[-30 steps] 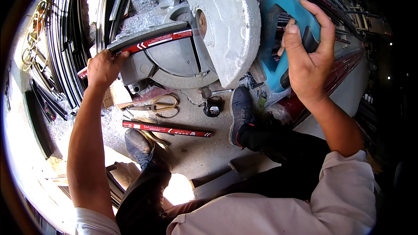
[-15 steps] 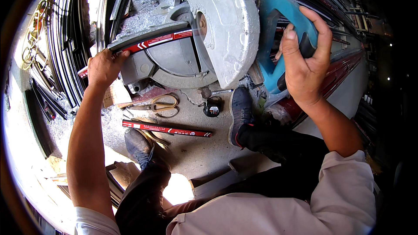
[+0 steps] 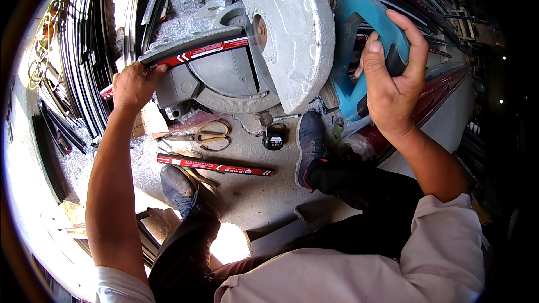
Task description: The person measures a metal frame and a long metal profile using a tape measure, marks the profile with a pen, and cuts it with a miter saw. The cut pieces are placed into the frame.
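Observation:
A miter saw with a grey blade guard point(image 3: 300, 33) stands in front of me. My right hand point(image 3: 396, 73) is closed round its blue handle point(image 3: 352, 98), thumb on the near side. On the saw's left side my left hand point(image 3: 135, 85) grips a red-faced metal profile strip point(image 3: 205, 51) and presses it against the fence point(image 3: 185, 42). The strip's right end reaches the edge of the guard, which hides the blade. Below the strip lies the round saw table point(image 3: 222, 76) with its curved angle scale.
On the floor between my feet lie scissors point(image 3: 199, 137), a black tape measure point(image 3: 274, 137) and another red profile piece point(image 3: 216, 165). Long dark profiles point(image 3: 78, 50) are stacked at the left, with more red ones point(image 3: 426, 104) at the right. Metal shavings point(image 3: 188, 8) cover surfaces behind the saw.

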`<state>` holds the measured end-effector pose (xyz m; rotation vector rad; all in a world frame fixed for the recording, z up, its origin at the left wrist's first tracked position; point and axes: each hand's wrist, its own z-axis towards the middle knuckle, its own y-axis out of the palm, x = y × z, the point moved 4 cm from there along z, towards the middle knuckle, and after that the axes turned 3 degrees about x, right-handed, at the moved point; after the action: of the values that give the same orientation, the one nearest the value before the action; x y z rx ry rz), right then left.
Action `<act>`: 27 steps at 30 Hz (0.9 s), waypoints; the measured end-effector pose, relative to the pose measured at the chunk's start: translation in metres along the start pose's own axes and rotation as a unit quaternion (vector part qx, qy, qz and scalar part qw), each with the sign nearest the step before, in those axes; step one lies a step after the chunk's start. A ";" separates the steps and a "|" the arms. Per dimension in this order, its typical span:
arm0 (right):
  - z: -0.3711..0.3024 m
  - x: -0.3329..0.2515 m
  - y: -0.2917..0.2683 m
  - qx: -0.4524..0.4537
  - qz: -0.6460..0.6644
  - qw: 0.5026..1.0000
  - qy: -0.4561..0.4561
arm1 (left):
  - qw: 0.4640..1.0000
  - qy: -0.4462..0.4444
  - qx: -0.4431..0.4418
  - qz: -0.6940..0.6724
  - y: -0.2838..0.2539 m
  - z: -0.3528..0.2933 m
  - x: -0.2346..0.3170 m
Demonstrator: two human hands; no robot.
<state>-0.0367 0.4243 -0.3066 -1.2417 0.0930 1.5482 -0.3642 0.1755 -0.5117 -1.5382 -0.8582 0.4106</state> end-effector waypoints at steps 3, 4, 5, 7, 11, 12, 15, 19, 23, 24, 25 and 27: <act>-0.002 0.000 -0.001 0.000 0.006 1.000 0.013 | 0.999 -0.029 -0.034 0.001 -0.005 -0.001 0.006; -0.002 0.001 -0.001 -0.001 0.007 1.000 0.018 | 0.999 -0.028 -0.033 0.002 -0.005 -0.001 0.006; -0.003 0.001 -0.001 -0.002 0.009 1.000 0.022 | 0.999 -0.028 -0.032 0.003 -0.005 -0.001 0.006; -0.003 0.002 -0.003 0.006 -0.021 1.000 0.010 | 1.000 -0.021 -0.021 0.002 -0.004 -0.001 0.005; -0.006 0.004 -0.002 0.012 -0.011 1.000 0.021 | 1.000 -0.004 0.001 -0.001 0.000 0.000 -0.001; -0.006 0.004 -0.002 0.012 -0.009 1.000 0.023 | 1.000 -0.004 0.003 -0.001 0.001 0.000 0.000; -0.006 0.003 -0.002 0.009 -0.019 1.000 0.014 | 1.000 -0.010 -0.003 -0.005 -0.001 0.000 0.001; -0.008 0.004 -0.002 0.008 -0.018 1.000 0.012 | 1.000 -0.007 -0.007 0.006 0.002 0.001 0.000; -0.009 0.004 -0.001 0.006 -0.010 1.000 0.018 | 1.000 0.008 0.010 0.004 0.001 0.000 -0.002; -0.009 0.005 -0.001 0.006 -0.009 1.000 0.019 | 1.000 0.010 0.013 0.000 0.001 0.000 -0.002; -0.010 0.006 -0.001 0.007 -0.013 1.000 0.016 | 1.000 0.010 0.012 0.002 0.002 0.000 -0.003; -0.011 0.006 -0.001 0.006 -0.014 1.000 0.018 | 1.000 0.011 0.010 0.004 0.003 0.002 -0.004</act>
<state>-0.0280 0.4221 -0.3149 -1.2558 0.1082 1.4993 -0.3671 0.1740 -0.5161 -1.5261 -0.8297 0.4061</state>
